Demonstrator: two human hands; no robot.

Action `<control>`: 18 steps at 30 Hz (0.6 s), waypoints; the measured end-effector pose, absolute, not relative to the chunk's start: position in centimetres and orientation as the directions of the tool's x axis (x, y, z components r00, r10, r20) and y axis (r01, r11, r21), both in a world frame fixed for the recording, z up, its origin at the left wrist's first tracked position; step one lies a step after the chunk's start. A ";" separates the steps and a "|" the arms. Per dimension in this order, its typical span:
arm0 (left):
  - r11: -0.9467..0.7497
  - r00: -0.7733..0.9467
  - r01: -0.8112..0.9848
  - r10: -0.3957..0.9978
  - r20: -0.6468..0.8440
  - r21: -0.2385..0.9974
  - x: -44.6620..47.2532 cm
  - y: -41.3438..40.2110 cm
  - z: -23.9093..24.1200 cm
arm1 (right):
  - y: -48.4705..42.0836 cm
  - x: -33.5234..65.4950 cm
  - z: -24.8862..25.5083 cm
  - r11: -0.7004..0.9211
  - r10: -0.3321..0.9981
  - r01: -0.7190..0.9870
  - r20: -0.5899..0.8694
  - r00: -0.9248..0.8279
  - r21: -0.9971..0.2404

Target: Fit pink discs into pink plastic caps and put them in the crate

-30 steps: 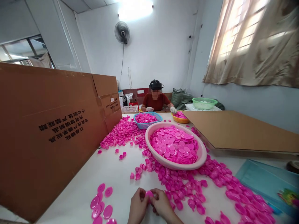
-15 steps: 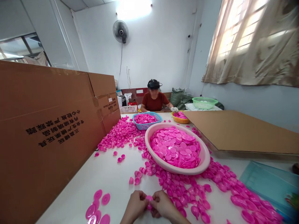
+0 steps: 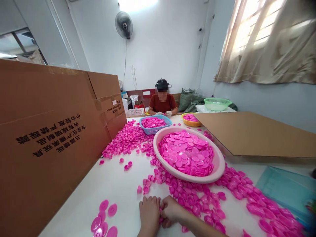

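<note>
My left hand and my right hand are close together at the bottom of the view, pinching a small pink plastic cap between their fingers, and the fingers hide most of it. A loose spread of pink caps lies just right of my right hand. To the left, several flat pink discs lie on the white table. Farther ahead, a pale pink round basin holds a heap of flat pink discs.
A tall cardboard sheet walls the table's left side, and another lies tilted on the right. Ahead, a seated person works beside a blue basket and a yellow bowl, both holding pink pieces.
My hands have closed in, so the cap is more hidden. The view has tilted slightly. The seated person's gloved hands have moved closer together.
</note>
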State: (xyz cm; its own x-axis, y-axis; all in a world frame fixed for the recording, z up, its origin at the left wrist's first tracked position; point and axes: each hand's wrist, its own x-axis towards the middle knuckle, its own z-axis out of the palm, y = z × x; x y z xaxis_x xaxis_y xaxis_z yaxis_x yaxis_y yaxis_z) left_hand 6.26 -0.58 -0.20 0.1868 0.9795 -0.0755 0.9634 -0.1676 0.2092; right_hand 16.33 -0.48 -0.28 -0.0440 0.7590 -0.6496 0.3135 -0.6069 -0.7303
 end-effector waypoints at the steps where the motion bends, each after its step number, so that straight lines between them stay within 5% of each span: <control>1: -0.165 0.187 0.965 0.978 -0.090 0.206 6.2 -0.6 0.0 | -0.3 16.5 -0.2 -0.599 0.753 0.332 -0.653 -0.078 -0.729; 12: -0.109 0.138 0.947 0.987 -0.078 0.302 6.4 -0.8 -0.2 | -1.1 16.9 -0.2 -0.529 0.793 0.300 -0.588 -0.158 -0.794; 18: 0.007 0.028 0.919 0.996 -0.085 0.394 1.8 -1.9 2.6 | -0.5 15.5 1.9 -0.187 0.857 0.453 -0.370 -0.358 -0.872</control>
State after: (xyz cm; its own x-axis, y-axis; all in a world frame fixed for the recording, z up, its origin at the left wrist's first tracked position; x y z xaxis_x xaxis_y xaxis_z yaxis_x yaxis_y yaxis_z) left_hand 1.82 -1.90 2.55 0.0284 0.9960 -0.0850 0.9189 0.0074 0.3943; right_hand 15.48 -0.48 1.87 -0.3581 0.8574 -0.3695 0.4526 -0.1867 -0.8719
